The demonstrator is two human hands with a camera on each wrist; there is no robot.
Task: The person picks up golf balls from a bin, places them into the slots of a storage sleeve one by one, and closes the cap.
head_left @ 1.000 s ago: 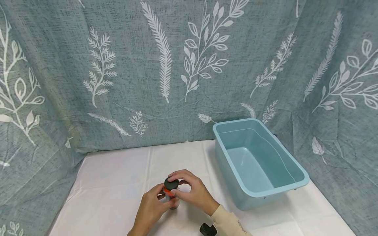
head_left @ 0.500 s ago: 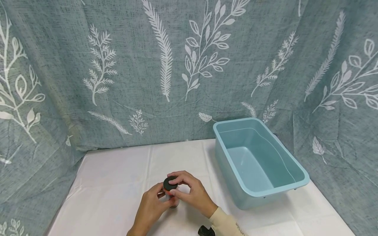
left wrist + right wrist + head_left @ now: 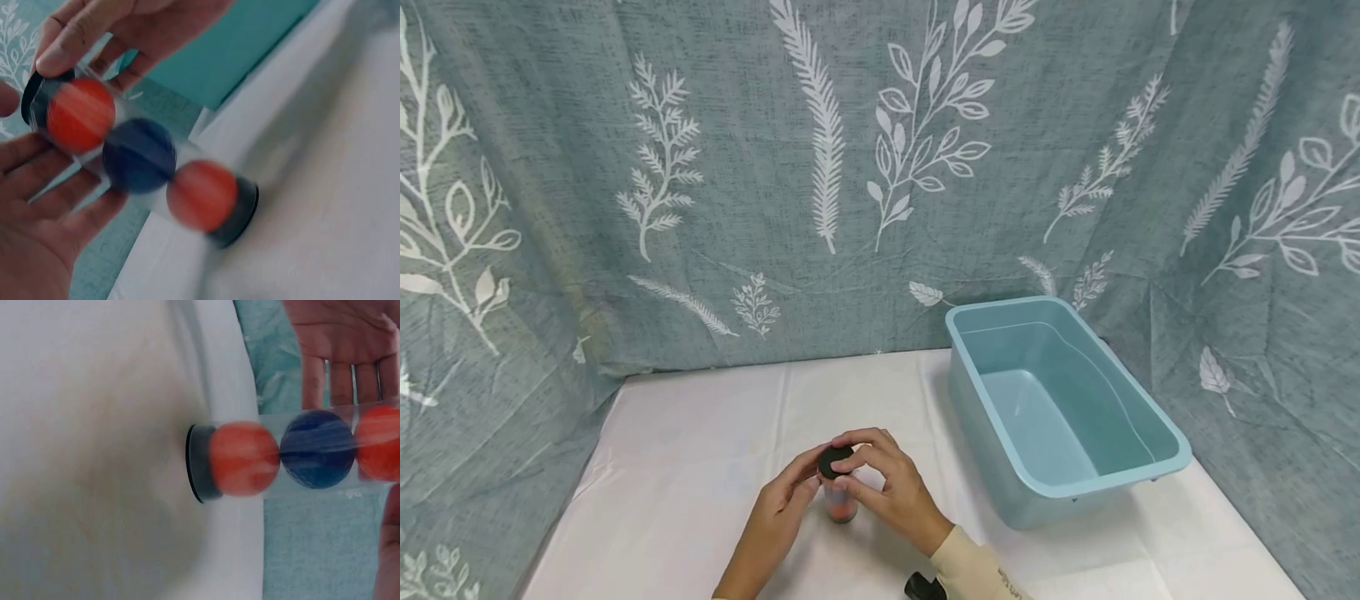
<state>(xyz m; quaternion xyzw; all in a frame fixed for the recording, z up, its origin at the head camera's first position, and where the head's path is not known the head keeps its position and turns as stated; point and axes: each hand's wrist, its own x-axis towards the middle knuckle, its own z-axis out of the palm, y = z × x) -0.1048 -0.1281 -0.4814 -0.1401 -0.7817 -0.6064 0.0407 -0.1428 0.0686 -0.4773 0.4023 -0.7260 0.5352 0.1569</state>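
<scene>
A clear plastic tube (image 3: 840, 502) with dark ends stands tilted above the white cloth in the head view. Inside it sit an orange ball (image 3: 81, 115), a dark blue ball (image 3: 139, 155) and another orange ball (image 3: 202, 195), in a row. My right hand (image 3: 897, 492) grips the tube's black cap (image 3: 835, 462) between thumb and fingers at the upper end. Beside the tube, my left hand (image 3: 777, 510) has its fingers stretched out along the upper part, palm facing it. Its thumb stays off the tube's front. Whether the lower end touches the cloth is unclear.
A blue-green plastic tub (image 3: 1067, 492) stands on the right of the white-covered table (image 3: 685, 467). Close to my right sleeve lies a small black object (image 3: 923, 587), partly cut off. A leaf-patterned teal curtain (image 3: 737, 208) encloses the back and sides.
My left hand has loosened from round the tube, its thumb coming off the front, so more of the tube shows. My right hand keeps its grip on the cap. The view has tilted slightly.
</scene>
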